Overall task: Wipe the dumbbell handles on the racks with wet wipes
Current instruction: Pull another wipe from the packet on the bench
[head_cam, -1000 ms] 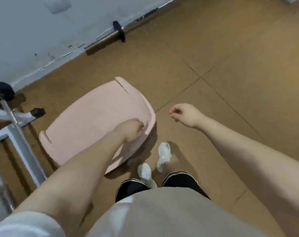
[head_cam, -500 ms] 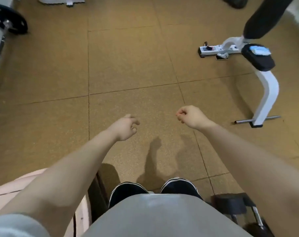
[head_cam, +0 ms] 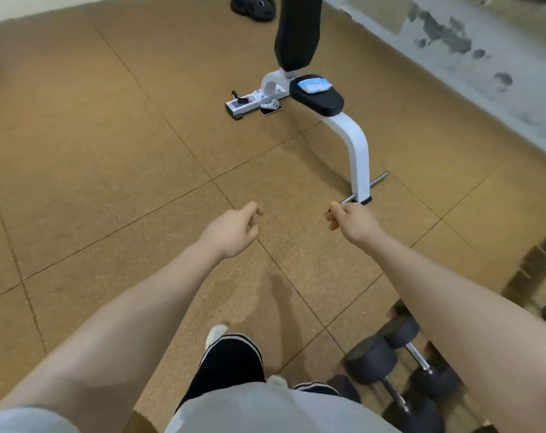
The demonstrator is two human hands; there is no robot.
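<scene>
Head view: am holding both arms out over tan cork-patterned floor [head_cam: 109, 182]. My left hand [head_cam: 232, 231] hanging loosely curled, holding nothing; my right hand [head_cam: 349, 221] likewise loosely curled, empty. Blue-and-white wet wipes pack [head_cam: 314, 84] lying on black padded seat [head_cam: 320, 100] of white bench frame [head_cam: 356, 151], well ahead of me. Black rubber-headed dumbbells with chrome handles [head_cam: 390, 354] sitting low at my right, blurred. Judging task barely begun: no wipe in hand, wiping all remaining.
</scene>
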